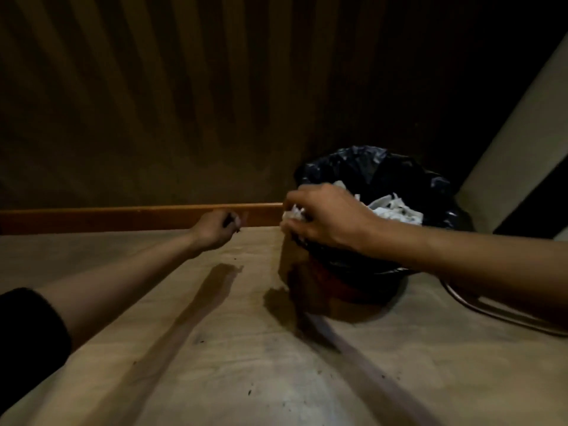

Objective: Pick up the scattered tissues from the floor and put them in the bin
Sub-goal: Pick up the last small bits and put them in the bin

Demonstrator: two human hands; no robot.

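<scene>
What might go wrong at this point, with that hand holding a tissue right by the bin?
1. The right hand holds the crumpled tissue at the bin's near rim, not clearly over the opening. Released now, it could fall on the floor.
2. The bin already looks piled high with tissues, so another may roll off.
3. The forearm lies across the black bag and could drag it or tip the bin.

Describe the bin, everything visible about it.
The bin stands upright on the pale floor near the wooden skirting. Its body looks dark reddish-brown, lined with a crinkled glossy black bag folded over the rim. White crumpled tissues lie inside. The right hand, clutching a tissue, is at its near rim.
</scene>
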